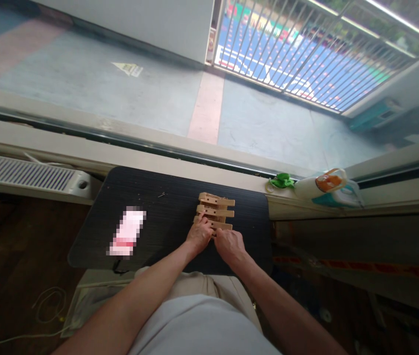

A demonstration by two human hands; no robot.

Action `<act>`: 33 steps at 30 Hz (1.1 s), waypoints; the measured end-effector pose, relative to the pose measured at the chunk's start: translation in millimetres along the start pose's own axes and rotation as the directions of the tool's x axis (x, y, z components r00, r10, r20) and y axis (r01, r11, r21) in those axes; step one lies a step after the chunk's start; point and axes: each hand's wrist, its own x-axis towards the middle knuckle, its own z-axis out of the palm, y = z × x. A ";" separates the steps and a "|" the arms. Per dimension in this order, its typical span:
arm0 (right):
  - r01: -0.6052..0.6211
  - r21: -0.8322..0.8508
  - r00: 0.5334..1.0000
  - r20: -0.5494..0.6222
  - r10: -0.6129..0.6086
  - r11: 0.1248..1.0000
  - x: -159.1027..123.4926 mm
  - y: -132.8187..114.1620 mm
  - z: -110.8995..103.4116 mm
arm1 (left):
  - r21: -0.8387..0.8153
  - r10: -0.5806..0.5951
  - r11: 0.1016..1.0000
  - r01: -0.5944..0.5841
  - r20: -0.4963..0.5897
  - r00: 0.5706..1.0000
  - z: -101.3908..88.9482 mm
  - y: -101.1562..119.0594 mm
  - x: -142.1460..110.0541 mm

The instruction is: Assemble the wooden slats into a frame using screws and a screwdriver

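Observation:
A small assembly of light wooden pieces (215, 207) lies on the black tabletop (157, 217), right of its middle. My left hand (199, 235) rests on the assembly's near left corner with its fingers curled against the wood. My right hand (229, 244) is closed at the assembly's near edge, pinching a wooden piece there. Both forearms reach in from below, over my lap.
A pink and white blurred object (127, 232) lies on the table's left part, with a small screw (161, 195) further back. On the window ledge to the right are a green item (282, 181) and a white and orange bottle (320, 184). A radiator grille (20, 173) runs along the left.

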 end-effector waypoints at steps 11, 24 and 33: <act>0.039 -0.041 0.999 0.009 -0.039 0.998 -6.6 -3.0 -14.3 | 0.002 0.011 1.000 -0.011 0.006 1.000 -0.6 -0.6 1.1; -0.040 -0.013 0.997 0.065 0.041 0.999 -11.4 -7.4 -3.3 | 0.012 0.008 1.000 -0.008 0.019 1.000 -0.7 -1.0 0.9; -0.014 -0.040 0.998 0.067 0.016 0.999 -8.1 -2.2 -6.5 | -0.005 -0.007 1.000 0.007 0.017 1.000 -3.9 0.9 1.5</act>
